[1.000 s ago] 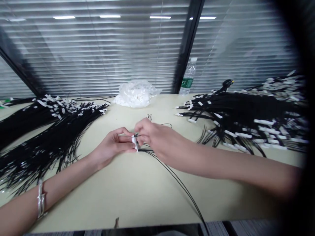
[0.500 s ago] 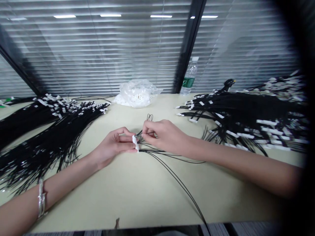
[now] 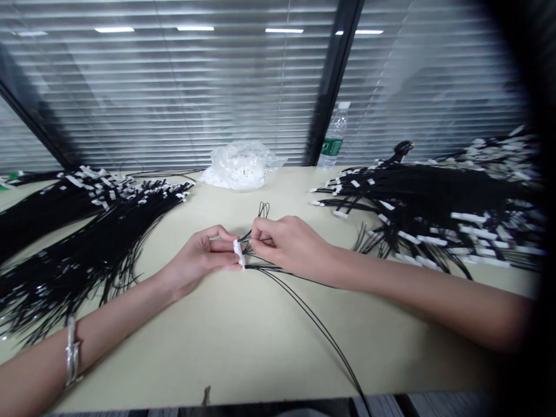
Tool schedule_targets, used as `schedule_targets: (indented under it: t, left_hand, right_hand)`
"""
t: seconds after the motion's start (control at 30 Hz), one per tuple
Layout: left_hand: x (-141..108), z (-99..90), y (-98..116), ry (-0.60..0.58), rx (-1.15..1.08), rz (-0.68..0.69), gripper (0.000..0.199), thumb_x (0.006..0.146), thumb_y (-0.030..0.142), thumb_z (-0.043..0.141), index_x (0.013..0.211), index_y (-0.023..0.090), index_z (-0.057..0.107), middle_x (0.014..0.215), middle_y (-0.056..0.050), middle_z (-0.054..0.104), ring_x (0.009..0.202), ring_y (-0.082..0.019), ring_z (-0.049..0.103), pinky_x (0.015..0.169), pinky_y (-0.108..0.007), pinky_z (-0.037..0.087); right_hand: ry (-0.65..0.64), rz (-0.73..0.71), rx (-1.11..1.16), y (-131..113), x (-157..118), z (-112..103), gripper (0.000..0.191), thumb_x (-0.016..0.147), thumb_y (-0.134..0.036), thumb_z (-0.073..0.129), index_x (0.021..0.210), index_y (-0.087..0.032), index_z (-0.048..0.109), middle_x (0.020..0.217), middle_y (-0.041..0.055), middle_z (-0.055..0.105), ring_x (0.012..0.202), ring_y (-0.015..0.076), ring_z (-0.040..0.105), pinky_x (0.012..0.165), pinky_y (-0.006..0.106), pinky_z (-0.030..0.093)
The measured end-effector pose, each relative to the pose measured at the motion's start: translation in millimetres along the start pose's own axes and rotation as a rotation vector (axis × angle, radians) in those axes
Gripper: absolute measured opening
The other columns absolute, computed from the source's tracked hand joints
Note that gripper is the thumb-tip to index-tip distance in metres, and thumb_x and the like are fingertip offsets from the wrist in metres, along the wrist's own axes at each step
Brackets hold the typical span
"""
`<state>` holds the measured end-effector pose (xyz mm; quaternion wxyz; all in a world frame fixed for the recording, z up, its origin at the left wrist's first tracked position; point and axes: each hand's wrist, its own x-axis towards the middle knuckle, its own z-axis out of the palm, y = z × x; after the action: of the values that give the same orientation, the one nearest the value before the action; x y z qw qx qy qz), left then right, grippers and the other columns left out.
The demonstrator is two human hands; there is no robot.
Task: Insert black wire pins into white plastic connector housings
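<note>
A white connector housing (image 3: pixel 238 255) is pinched between the thumb and fingers of my left hand (image 3: pixel 208 252), above the middle of the table. Thin black wires (image 3: pixel 313 315) run out of its right side; some curve down past the table's front edge. Just right of the connector, my right hand (image 3: pixel 286 243) is closed, thumb against forefinger, among the wires by the housing. It seems to pinch one black wire, whose tip is hidden by the fingers. Behind the right hand a few wire loops (image 3: pixel 263 208) stick up.
Bundles of black wires with white connectors lie on the left (image 3: pixel 99 231) and on the right (image 3: pixel 434 191) of the table (image 3: pixel 243 347). A clear plastic bag (image 3: pixel 245 165) of small white pieces and a water bottle (image 3: pixel 333 139) stand at the back, before window blinds (image 3: pixel 195 87).
My right hand has shifted very slightly and its fingers have curled a little closer together by the connector. The left hand and the connector have stayed in place.
</note>
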<state>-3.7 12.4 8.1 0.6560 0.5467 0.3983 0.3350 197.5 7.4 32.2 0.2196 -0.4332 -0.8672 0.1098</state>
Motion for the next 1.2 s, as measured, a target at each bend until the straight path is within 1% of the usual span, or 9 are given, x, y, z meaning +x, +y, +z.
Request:
schedule_targets:
  t: [0.23,0.33,0.47,0.57,0.67,0.9,1.07,1.13,1.2]
  left_hand:
    - [0.9,-1.5,-3.3,0.006,0.008,0.011,0.028,0.066,0.014,0.072,0.087,0.017,0.054,0.081,-0.003,0.07,0.083,-0.019,0.066,0.085,-0.04,0.05]
    - [1.7,-2.1,-4.5,-0.003,0.021,0.019,0.027,0.067,0.014,0.072,0.087,0.017,0.053,0.08,-0.002,0.069,0.08,-0.017,0.066,0.083,-0.039,0.05]
    - [1.2,-2.0,-5.2,-0.023,0.034,0.038,0.025,0.069,0.015,0.071,0.085,0.017,0.053,0.08,-0.002,0.069,0.079,-0.017,0.066,0.081,-0.037,0.051]
    - [0.2,-1.5,-6.1,0.002,0.044,0.063,0.025,0.067,0.015,0.072,0.084,0.016,0.054,0.08,-0.003,0.07,0.079,-0.017,0.066,0.08,-0.037,0.052]
    - [-0.5,-1.1,-7.3,0.025,0.036,0.077,0.025,0.066,0.014,0.073,0.084,0.015,0.056,0.082,-0.005,0.071,0.077,-0.017,0.066,0.078,-0.035,0.052]
    - [-1.2,-1.2,-9.3,0.038,0.051,0.092,0.024,0.064,0.012,0.073,0.082,0.015,0.058,0.083,-0.004,0.072,0.076,-0.017,0.067,0.075,-0.032,0.053]
    - [-0.7,-1.4,-9.4,0.008,0.067,0.124,0.022,0.065,0.009,0.072,0.08,0.015,0.058,0.083,-0.003,0.072,0.079,-0.016,0.067,0.076,-0.031,0.053]
    - [-0.3,-1.0,-8.4,0.005,0.07,0.126,0.022,0.065,0.008,0.072,0.079,0.015,0.057,0.083,-0.002,0.072,0.079,-0.016,0.067,0.077,-0.032,0.052]
    - [0.2,-0.6,-6.8,-0.006,0.066,0.116,0.022,0.066,0.009,0.071,0.079,0.015,0.055,0.084,-0.002,0.071,0.08,-0.016,0.067,0.078,-0.033,0.052]
  right_hand:
    - [-0.013,0.018,0.061,-1.6,-0.3,-1.9,0.012,0.081,-0.024,0.044,0.074,-0.017,0.05,0.059,-0.0038,0.048,0.05,0.0044,0.034,0.053,0.02,0.023]
    - [-0.023,0.019,0.114,-2.6,-0.3,-2.8,0.012,0.08,-0.024,0.044,0.074,-0.017,0.051,0.059,-0.0043,0.049,0.05,0.0042,0.034,0.052,0.02,0.023]
    - [-0.048,0.041,0.243,-0.4,0.0,-1.8,0.014,0.08,-0.026,0.045,0.072,-0.017,0.053,0.058,-0.0047,0.051,0.051,0.0044,0.038,0.052,0.019,0.024]
    - [-0.064,0.087,0.358,2.6,0.9,0.1,0.015,0.079,-0.028,0.047,0.072,-0.017,0.055,0.061,-0.0044,0.053,0.052,0.0045,0.039,0.05,0.019,0.025]
    - [-0.064,0.111,0.41,3.8,1.0,2.4,0.015,0.078,-0.029,0.048,0.072,-0.016,0.055,0.06,-0.0044,0.053,0.052,0.0046,0.038,0.049,0.019,0.025]
    - [-0.058,0.109,0.389,-0.8,-1.3,5.7,0.016,0.08,-0.028,0.045,0.076,-0.016,0.055,0.063,-0.0027,0.055,0.055,0.0058,0.043,0.052,0.019,0.027]
    - [-0.07,0.102,0.376,-2.3,-1.9,8.1,0.016,0.083,-0.029,0.043,0.077,-0.017,0.052,0.062,-0.0034,0.054,0.054,0.0056,0.042,0.051,0.018,0.026]
    - [-0.076,0.077,0.327,-3.1,-2.4,7.5,0.018,0.085,-0.03,0.041,0.078,-0.018,0.051,0.062,-0.0035,0.053,0.054,0.0057,0.041,0.051,0.018,0.026]
    - [-0.08,0.026,0.192,-3.8,-3.1,5.4,0.02,0.087,-0.032,0.037,0.08,-0.018,0.05,0.062,-0.0027,0.053,0.054,0.0062,0.04,0.052,0.019,0.024]
